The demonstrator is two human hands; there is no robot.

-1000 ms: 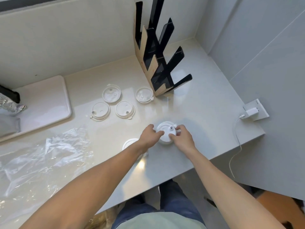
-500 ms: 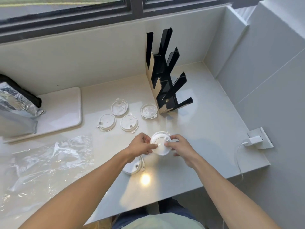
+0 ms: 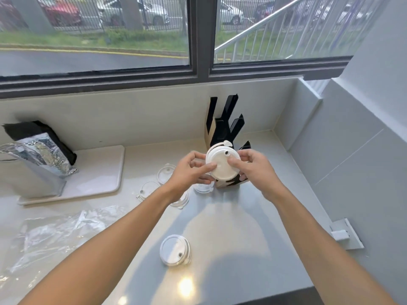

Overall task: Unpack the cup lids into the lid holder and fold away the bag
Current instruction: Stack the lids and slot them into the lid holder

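Both hands hold a white stack of cup lids up in the air in front of the black lid holder. My left hand pinches its left edge and my right hand grips its right edge, thumb on top. Another white lid stack lies on the counter near me. Several single lids lie behind my left wrist, partly hidden. The clear plastic bag lies crumpled flat at the left.
A white mat at the back left carries a foil pouch. A window runs along the back wall. A wall socket with a white plug sits on the right wall, and the counter's front edge is close by.
Both hands have lifted the lid stack off the counter and carried it up towards the holder. The camera has tilted up, bringing the window into view.
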